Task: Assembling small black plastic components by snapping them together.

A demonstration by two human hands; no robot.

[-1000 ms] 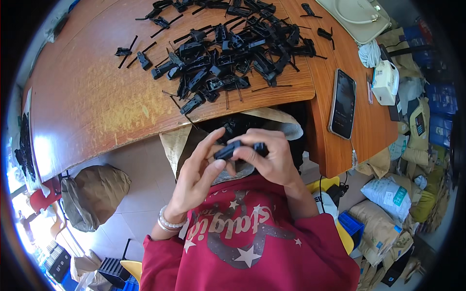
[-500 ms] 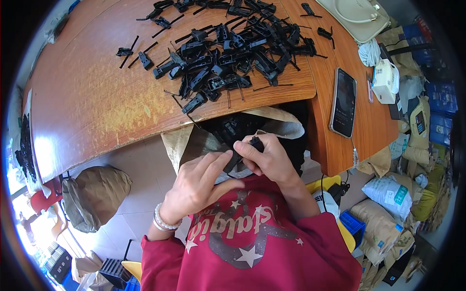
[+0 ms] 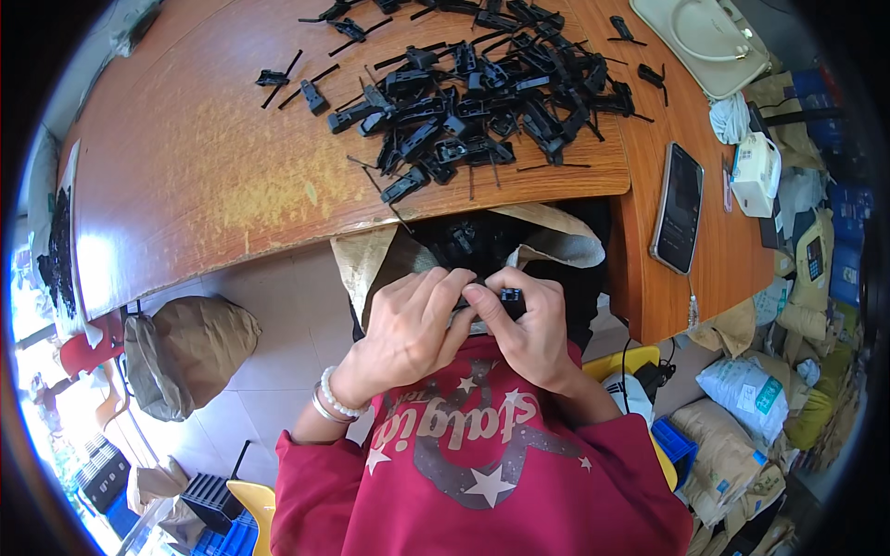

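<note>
At far left, a brown sack (image 3: pixel 190 357) slumped on the tiled floor beside the curved wooden table (image 3: pixel 195 185). Your left hand (image 3: pixel 408 334), a bead bracelet (image 3: pixel 336 397) at its wrist, was curled over in front of your chest, its fingers (image 3: pixel 443 289) bent and closed against a small black plastic part (image 3: pixel 508 300). Your right hand (image 3: pixel 528 329) met it knuckle to knuckle, thumb and fingers pinched tight on the same part, so that only one end of it showed between them. You held the part just below the table's edge, above your red printed sweatshirt (image 3: pixel 482 463) and directly over an open paper bag (image 3: pixel 464 246) with more black pieces inside. On the tabletop beyond lay a heap of black plastic clips (image 3: pixel 482 88), with a few strays scattered off to its left. Further right, a dark phone (image 3: pixel 678 207) lay flat near the table's corner, a cream handbag (image 3: pixel 709 42) rested at the far edge, and a small white device (image 3: pixel 756 171) stood just past the phone. Filled sacks (image 3: pixel 742 408) crowded the floor at right.
</note>
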